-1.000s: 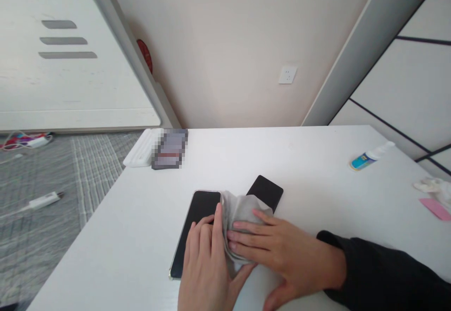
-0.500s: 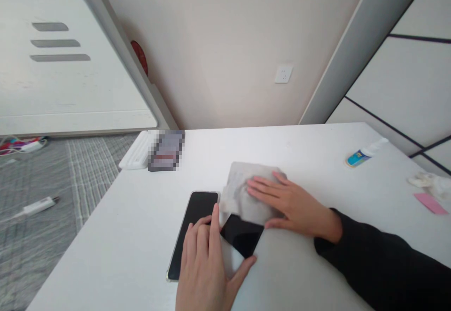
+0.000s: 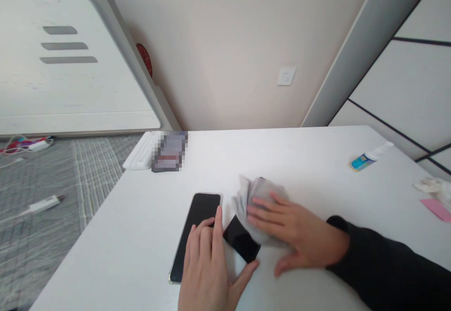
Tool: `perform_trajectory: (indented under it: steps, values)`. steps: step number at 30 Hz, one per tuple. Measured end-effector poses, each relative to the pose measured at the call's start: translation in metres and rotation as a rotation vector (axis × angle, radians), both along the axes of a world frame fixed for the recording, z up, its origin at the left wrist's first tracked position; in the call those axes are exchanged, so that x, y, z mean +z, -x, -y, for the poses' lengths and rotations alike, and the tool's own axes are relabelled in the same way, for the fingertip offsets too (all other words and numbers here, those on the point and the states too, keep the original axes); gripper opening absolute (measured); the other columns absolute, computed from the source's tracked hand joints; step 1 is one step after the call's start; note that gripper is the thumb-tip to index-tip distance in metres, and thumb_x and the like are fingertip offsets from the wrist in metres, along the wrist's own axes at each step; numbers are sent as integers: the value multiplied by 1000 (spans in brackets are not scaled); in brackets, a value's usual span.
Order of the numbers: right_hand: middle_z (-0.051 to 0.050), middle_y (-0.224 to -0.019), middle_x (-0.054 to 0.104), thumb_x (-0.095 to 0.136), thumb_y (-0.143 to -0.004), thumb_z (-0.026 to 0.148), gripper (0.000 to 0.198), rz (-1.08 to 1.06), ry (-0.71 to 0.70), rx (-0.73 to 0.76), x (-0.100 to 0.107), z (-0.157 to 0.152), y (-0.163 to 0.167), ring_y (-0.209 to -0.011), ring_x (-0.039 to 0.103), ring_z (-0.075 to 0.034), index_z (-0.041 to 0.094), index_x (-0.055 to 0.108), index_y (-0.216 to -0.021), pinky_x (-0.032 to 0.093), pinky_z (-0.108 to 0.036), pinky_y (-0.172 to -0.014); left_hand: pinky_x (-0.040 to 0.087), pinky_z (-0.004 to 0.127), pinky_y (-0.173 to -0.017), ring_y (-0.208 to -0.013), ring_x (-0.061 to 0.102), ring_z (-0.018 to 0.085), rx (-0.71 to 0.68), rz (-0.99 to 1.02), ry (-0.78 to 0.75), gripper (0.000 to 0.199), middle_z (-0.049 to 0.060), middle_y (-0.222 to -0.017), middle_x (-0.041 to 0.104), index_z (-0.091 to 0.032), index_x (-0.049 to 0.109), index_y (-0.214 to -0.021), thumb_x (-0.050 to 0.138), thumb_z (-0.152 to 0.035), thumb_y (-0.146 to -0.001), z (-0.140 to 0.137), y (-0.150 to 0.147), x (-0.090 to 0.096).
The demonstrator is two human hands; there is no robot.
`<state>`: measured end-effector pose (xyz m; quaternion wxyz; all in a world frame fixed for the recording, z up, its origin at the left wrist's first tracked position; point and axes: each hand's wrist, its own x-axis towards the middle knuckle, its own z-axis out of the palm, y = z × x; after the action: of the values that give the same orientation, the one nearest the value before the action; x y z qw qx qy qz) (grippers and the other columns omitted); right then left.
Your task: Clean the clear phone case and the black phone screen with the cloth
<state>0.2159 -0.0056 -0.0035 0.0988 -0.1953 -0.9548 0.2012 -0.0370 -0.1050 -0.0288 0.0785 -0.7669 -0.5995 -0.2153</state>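
Observation:
A black glossy flat slab, like a phone (image 3: 241, 241), lies slantwise on the white table, its farther part hidden by a grey cloth (image 3: 264, 190). My right hand (image 3: 294, 231) rests flat on the cloth, fingers spread and thumb held out to the side on the table. My left hand (image 3: 209, 259) lies with its fingers stretched out; its thumb tip touches the near corner of the slab, and the index finger is close to its left corner. Under the left fingers is a dark-screened phone (image 3: 195, 219) with a clear case edge, partly covered.
A spray bottle (image 3: 366, 159) lies at the right. Near the right edge are a pink piece (image 3: 436, 209) and crumpled white material (image 3: 437, 189). A white tray-like object (image 3: 139, 153) and a pixelated item (image 3: 169, 151) sit at the far left of the white table (image 3: 116, 240).
My right hand and the cloth have slid toward me, and the cloth has bunched up. The right thumb now spreads farther out. My left hand keeps its place beside the slab.

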Motion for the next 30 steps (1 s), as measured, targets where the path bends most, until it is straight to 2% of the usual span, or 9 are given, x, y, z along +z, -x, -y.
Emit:
perform_trajectory:
  steps: [3,8,12,14,19,24,27,29,30]
  values:
    - [-9,-164,42,59,-98,63,86,-8,54,156,-1,3,0,-157,30,-23,20,25,-165,4,-46,-132,43,50,-109,-122,54,34,-18,-17,-23,93,18,-124,60,-2,22,-161,48,-65,-99,0,0,2]
    - [-12,-166,39,59,-98,63,84,34,-72,-117,1,-14,-12,-158,26,-31,21,29,-164,11,-57,-130,37,48,-114,-123,53,33,-10,-29,-18,94,18,-129,60,1,24,-160,53,-63,-97,0,-1,4]
    - [-12,-163,43,60,-97,66,87,13,25,120,4,-1,0,-157,29,-28,18,31,-163,9,-49,-131,33,47,-116,-130,48,34,-56,-45,-29,90,19,-141,56,0,21,-161,49,-60,-99,-1,0,3]
    - [-10,-163,44,55,-99,66,82,12,28,151,3,1,3,-157,30,-25,20,32,-163,5,-47,-132,34,47,-116,-130,48,34,-66,-49,-42,89,20,-144,54,-1,21,-161,48,-60,-100,-1,1,2]
    - [-14,-166,37,53,-99,67,84,42,-119,-185,-1,-7,-4,-158,27,-31,18,29,-164,11,-56,-130,38,47,-114,-125,52,33,-36,-3,-14,90,16,-129,62,-3,24,-160,52,-61,-99,0,1,3]
    - [-11,-166,38,59,-96,69,92,7,16,92,2,9,16,-158,29,-25,17,26,-165,14,-48,-131,42,50,-112,-127,51,35,-54,-24,-16,91,20,-137,58,-1,22,-161,48,-63,-100,-1,0,2]
    - [-10,-166,39,54,-98,69,83,36,-30,-91,1,3,14,-156,31,-26,20,34,-162,24,-49,-129,39,51,-114,-128,51,35,-38,-7,-12,92,19,-134,60,-2,22,-161,51,-64,-99,-1,0,1]
    - [-13,-166,38,54,-97,70,84,48,-100,-250,0,-1,8,-156,30,-32,19,35,-162,22,-57,-128,38,51,-116,-128,52,34,-27,9,-6,93,17,-130,62,-4,21,-162,51,-65,-98,-1,0,1]
    - [-14,-166,37,55,-96,71,88,48,-110,-258,-1,0,7,-157,28,-35,18,33,-163,18,-59,-129,38,51,-115,-127,52,34,-27,9,-4,93,16,-129,63,-4,21,-162,50,-65,-98,-1,0,1]
